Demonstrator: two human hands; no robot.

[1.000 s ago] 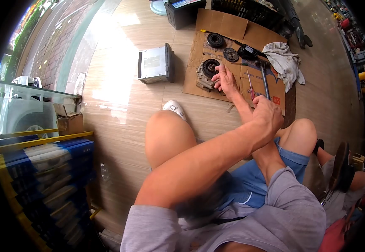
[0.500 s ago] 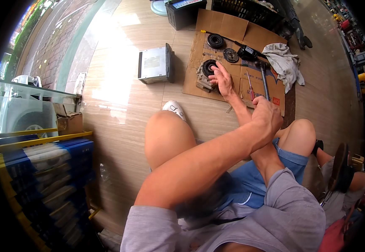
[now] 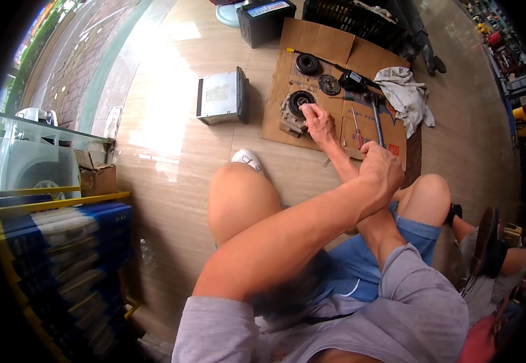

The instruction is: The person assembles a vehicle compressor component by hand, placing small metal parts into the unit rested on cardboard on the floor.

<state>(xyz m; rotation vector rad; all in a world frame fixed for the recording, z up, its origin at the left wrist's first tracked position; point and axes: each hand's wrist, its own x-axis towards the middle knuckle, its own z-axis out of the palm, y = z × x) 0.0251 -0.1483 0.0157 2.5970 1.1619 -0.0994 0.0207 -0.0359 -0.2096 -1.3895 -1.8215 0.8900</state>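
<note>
My right hand (image 3: 320, 125) reaches over the brown cardboard (image 3: 269, 118), fingers drawn together at the hub of the black pulley (image 3: 300, 100) on a metal compressor-like part (image 3: 290, 125). Whatever may be between the fingertips is hidden. My left hand (image 3: 384, 166), its arm crossed over my right forearm, is closed near the lower ends of the hammer (image 3: 377, 118) and the red-handled screwdriver (image 3: 358, 134). What it holds is not clear. A black ring (image 3: 307, 63) and a round plate (image 3: 329, 85) lie behind the pulley.
A black power tool (image 3: 353, 80) and a pale rag (image 3: 405, 97) lie on the cardboard. Farther left are a metal box-shaped unit (image 3: 220, 97) and a battery (image 3: 264, 23). Stacked blue boxes (image 3: 72, 254) stand at left. Another person's shoe (image 3: 487, 242) shows at right.
My right hand's spread fingers have closed together beside the pulley's hub. My left hand keeps its closed shape. The whole view has shifted slightly.
</note>
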